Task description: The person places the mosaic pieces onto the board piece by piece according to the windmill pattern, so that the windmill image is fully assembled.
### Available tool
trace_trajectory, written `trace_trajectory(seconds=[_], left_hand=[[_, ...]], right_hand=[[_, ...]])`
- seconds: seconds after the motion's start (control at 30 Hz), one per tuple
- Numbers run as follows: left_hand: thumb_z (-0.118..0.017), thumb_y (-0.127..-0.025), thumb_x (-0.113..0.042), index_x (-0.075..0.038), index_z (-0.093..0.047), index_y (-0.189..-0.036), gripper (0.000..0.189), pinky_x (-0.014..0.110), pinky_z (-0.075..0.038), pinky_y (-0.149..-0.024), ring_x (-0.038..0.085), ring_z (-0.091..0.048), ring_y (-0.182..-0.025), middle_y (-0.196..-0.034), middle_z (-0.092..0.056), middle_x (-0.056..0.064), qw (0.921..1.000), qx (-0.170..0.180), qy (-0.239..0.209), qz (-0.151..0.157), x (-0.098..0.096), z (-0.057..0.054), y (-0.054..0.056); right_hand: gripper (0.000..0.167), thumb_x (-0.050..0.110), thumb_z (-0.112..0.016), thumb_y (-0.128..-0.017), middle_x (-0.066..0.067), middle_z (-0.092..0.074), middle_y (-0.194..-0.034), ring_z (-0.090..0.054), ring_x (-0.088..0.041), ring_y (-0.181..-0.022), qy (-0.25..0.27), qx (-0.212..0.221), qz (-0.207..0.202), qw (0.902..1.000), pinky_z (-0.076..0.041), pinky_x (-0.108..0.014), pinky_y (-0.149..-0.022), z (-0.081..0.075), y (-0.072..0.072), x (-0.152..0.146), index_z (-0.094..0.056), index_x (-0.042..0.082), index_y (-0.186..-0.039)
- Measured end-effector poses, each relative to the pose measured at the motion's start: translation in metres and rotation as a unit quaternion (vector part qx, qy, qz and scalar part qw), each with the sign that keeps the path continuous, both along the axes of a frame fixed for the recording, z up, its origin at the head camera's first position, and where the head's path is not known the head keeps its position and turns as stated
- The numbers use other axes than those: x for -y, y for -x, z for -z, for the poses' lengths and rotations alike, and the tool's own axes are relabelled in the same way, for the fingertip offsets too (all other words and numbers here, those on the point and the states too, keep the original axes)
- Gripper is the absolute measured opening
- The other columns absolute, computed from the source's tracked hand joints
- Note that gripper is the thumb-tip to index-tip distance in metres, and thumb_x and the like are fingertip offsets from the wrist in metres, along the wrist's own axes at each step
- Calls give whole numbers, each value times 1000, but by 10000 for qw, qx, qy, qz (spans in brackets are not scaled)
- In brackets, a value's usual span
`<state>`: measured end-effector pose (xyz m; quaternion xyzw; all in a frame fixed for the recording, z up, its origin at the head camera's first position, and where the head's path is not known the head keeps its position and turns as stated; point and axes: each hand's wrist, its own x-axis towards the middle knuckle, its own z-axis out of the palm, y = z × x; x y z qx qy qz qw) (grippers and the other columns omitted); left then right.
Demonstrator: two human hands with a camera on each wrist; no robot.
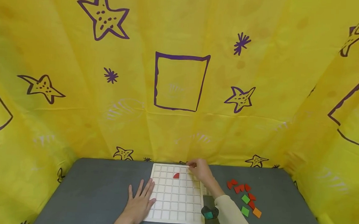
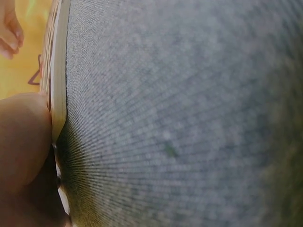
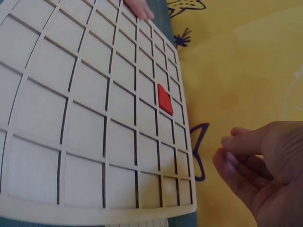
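A pale gridded board point(image 1: 173, 222) lies on the dark table, with one red quarter-circle tile point(image 1: 176, 175) in a cell near its far edge. My left hand point(image 1: 138, 204) lies with fingers spread at the board's left side, the fingertips and thumb touching its edge. Over the board's far right corner is my right hand point(image 1: 199, 170), raised, its thumb and fingertips drawn together. In the right wrist view, the right hand point(image 3: 258, 168) has its fingers bent toward the thumb beside the board; whether a small piece is between them is unclear. The same red tile point(image 3: 164, 99) shows there.
Right of the board lie several loose red tiles point(image 1: 239, 188), green tiles point(image 1: 245, 211) and an orange tile point(image 1: 257, 213). A pale gridded piece point(image 1: 207, 190) is partly hidden under the right forearm. A yellow patterned curtain point(image 1: 178, 135) stands behind the table point(image 1: 102, 189).
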<state>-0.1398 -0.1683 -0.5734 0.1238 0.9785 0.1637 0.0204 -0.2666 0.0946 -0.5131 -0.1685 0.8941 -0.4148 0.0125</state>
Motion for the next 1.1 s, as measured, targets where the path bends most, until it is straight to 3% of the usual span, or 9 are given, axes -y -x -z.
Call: trace_trajectory(seconds=[0.17,0.33,0.73,0.97,1.1], left_hand=[[-42,-104,-40,-7,-30,-153,61,76,1,-105,43,-16,-146,-162,-22,9,9994,-300,-128,89,1,7,2],[-39,-104,-43,-9,-28,-154,62,75,1,-105,41,-16,-146,-163,-20,6,9980,-594,-153,129,3,16,3],[-42,-104,-40,-9,-30,-154,61,73,2,-107,41,-14,-147,-162,-21,8,9999,-122,-77,-13,0,6,2],[-43,-103,-40,-9,-30,-154,61,74,2,-107,40,-14,-148,-162,-21,8,10000,-47,-43,-45,0,5,1],[-44,-103,-40,-9,-31,-153,61,74,2,-107,41,-15,-147,-162,-22,8,9999,-74,-88,-39,0,4,1]], right_hand=[[15,-6,-67,-88,-18,-70,-99,-65,-27,-85,89,-149,-53,9998,-56,-39,-72,0,-2,-15,-73,-4,-101],[16,-6,-68,-86,-18,-71,-98,-66,-26,-85,89,-116,162,9998,-56,-40,-74,-3,-3,-30,-73,-3,-101],[13,-6,-69,-85,-16,-72,-96,-67,-26,-84,-161,-212,317,9991,-56,-42,-77,-12,-3,-67,-73,-3,-97],[14,-10,-70,-81,-13,-72,-88,-66,-25,-78,-618,-710,161,9954,-56,-39,-72,-5,-3,-83,-73,-5,-94],[15,-9,-71,-80,-10,-72,-88,-66,-23,-79,-765,-731,271,9940,-55,-39,-73,-2,-5,-94,-73,-3,-94]])
